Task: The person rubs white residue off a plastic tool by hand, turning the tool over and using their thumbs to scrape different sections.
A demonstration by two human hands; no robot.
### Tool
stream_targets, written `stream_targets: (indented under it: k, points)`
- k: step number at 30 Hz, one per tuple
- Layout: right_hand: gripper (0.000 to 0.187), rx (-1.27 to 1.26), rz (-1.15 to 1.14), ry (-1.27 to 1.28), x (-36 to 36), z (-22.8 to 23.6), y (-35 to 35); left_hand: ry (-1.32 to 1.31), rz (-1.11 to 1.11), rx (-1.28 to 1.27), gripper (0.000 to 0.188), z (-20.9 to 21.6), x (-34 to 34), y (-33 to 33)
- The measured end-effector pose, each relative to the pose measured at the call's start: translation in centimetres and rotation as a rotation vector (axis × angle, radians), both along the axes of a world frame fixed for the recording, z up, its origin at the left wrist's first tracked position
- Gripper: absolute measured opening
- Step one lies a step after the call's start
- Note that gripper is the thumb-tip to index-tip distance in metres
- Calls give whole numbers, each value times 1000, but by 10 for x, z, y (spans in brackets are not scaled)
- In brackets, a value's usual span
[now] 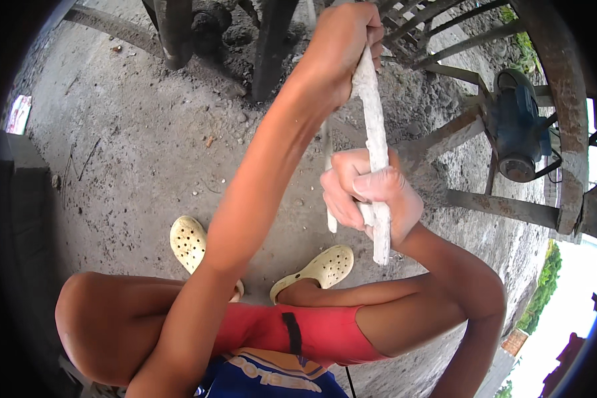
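We see the left hand [343, 50] closed around the upper end of a pale, whitish handle [375, 142], with the forearm stretching up across the middle of the view. The right hand [371, 199] grips the same handle lower down, fingers wrapped round it, the lower tip sticking out just below the fist. The handle stands nearly upright between the two hands, above the dusty concrete floor [132, 146]. Beneath it we count two cream perforated clogs [322, 268] on the feet. To the right stands one blue motor [517, 132] on a rusty metal frame [564, 86]. At the far left edge lies one small pink-and-white package [18, 113]
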State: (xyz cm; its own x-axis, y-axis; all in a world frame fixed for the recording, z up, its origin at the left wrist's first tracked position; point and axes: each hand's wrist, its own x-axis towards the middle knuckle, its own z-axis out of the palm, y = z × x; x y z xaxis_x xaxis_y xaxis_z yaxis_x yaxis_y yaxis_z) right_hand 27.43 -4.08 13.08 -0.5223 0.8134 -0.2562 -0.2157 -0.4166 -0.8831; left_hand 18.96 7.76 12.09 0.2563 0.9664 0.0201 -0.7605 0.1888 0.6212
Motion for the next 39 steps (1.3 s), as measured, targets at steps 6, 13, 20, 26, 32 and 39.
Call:
stream_targets:
  k: [6,13,20,26,32,39]
  points:
    - [43,184,25,-118,4,-3,-12,-35,-99,-76,21,-3,0,-11]
    - [39,117,42,-71,12,0,-5,-17,36,-36,22,2,8,-13]
    - [30,109,-32,-139,11,-19,-3,-27,2,30,23,-19,5,4]
    - [48,196,64,-57,13,-15,-31,-52,-86,-45,22,-6,8,-31]
    - [31,189,-57,-157,21,-39,6,21,-50,101,21,-23,9,9]
    - [46,212,23,-120,23,-35,-14,-49,-27,-3,18,-24,16,-14]
